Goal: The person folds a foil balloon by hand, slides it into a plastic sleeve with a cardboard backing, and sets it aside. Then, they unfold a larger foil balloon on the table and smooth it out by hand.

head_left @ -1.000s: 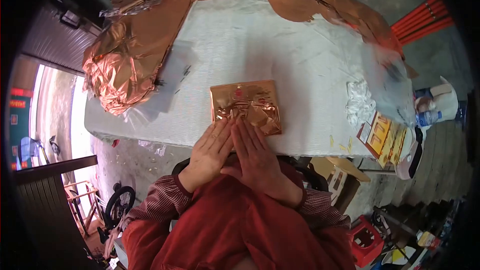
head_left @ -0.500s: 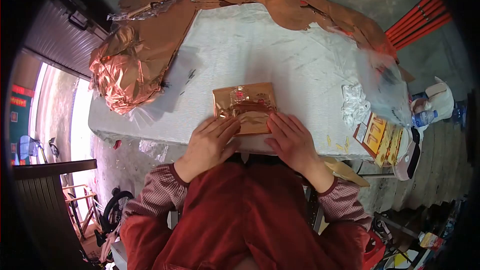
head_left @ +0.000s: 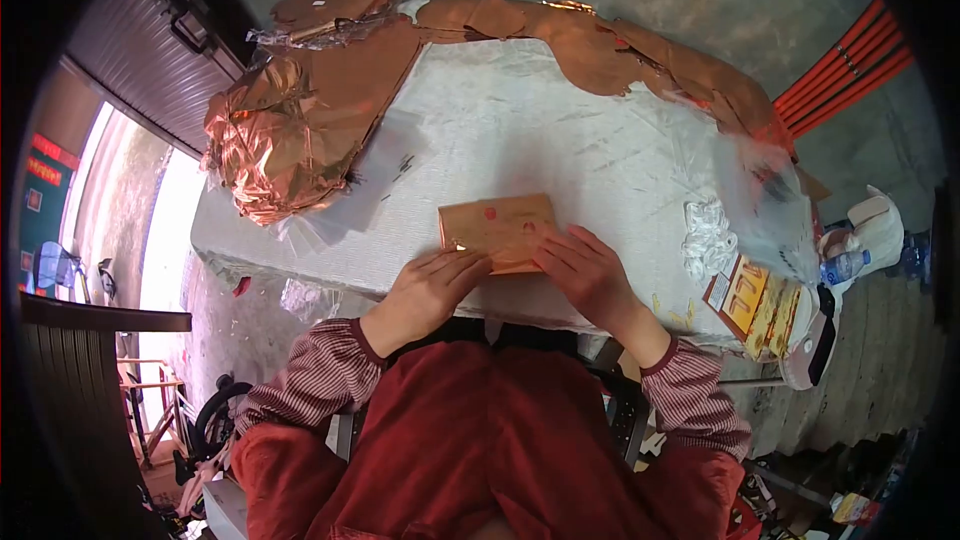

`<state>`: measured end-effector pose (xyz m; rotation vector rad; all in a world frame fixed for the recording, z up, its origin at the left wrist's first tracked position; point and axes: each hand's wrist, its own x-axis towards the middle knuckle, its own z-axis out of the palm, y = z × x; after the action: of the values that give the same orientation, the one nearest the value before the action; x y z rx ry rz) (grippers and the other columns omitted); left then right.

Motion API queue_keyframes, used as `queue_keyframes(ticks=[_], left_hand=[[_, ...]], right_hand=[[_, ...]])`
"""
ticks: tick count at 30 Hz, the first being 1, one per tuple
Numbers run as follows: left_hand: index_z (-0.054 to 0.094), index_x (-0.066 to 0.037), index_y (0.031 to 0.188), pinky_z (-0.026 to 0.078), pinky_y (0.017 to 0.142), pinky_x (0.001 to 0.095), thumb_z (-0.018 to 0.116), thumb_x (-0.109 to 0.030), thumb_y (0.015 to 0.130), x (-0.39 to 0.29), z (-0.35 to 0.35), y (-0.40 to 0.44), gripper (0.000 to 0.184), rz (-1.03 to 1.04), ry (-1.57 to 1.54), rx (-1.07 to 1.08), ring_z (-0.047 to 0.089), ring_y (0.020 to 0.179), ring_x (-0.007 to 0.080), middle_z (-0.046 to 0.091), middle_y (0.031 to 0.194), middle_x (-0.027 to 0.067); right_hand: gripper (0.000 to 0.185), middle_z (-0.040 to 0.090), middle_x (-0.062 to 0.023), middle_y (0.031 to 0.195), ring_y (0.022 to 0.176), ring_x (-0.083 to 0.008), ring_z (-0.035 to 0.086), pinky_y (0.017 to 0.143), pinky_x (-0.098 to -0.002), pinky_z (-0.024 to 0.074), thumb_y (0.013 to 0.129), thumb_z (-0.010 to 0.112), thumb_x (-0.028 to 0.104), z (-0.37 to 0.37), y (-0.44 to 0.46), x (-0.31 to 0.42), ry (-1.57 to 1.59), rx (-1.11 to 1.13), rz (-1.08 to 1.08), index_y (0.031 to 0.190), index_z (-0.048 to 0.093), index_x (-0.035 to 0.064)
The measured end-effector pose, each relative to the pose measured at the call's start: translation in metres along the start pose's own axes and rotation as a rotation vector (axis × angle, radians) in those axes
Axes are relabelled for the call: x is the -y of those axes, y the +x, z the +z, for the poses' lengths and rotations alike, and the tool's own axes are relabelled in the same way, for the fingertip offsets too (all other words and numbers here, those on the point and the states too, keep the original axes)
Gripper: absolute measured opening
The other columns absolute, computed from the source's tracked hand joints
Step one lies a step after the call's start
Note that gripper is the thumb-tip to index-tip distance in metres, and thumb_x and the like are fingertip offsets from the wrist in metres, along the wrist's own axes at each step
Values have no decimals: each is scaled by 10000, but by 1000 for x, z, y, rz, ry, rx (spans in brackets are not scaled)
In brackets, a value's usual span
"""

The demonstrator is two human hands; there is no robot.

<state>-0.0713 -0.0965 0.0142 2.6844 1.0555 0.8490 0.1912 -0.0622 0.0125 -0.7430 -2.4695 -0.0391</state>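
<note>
A folded copper-coloured foil sheet with small red marks lies flat near the table's front edge, in front of me. My left hand rests on its near left corner, fingers stretched out side by side. On the near right corner lie the extended fingers of my right hand. Both hands look open and touch the foil from above; part of its near edge is hidden under them.
A crumpled pile of copper foil covers the table's left side. Brown sheets line the far edge. At right are white bands, clear plastic bags, a yellow printed package and a water bottle. The white table has rounded corners.
The foil's shiny, raised near part now lies flatter and looks smoother, with red marks showing. My hands have stayed at its near corners. The whole view has shifted slightly downward.
</note>
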Motion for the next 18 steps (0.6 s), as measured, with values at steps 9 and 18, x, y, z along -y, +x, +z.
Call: queue_keyframes(ticks=[9, 18], left_hand=[[489, 21, 1297, 503, 875, 292, 530, -337, 968, 17, -43, 30, 488, -676, -1368, -76, 628, 1016, 170, 652, 1115, 112], [498, -22, 1287, 508, 900, 307, 529, -192, 976, 12, -4, 7, 356, -833, -1804, -50, 618, 1038, 162, 620, 1159, 74]], right_hand=[[125, 670, -30, 789, 689, -95, 596, 639, -243, 487, 898, 615, 69, -37, 30, 4, 1237, -84, 929, 978, 675, -8], [157, 656, -3, 793, 652, -55, 549, 595, -203, 435, 925, 615, 135, -7, 22, 7, 1418, -177, 1116, 977, 668, -3]])
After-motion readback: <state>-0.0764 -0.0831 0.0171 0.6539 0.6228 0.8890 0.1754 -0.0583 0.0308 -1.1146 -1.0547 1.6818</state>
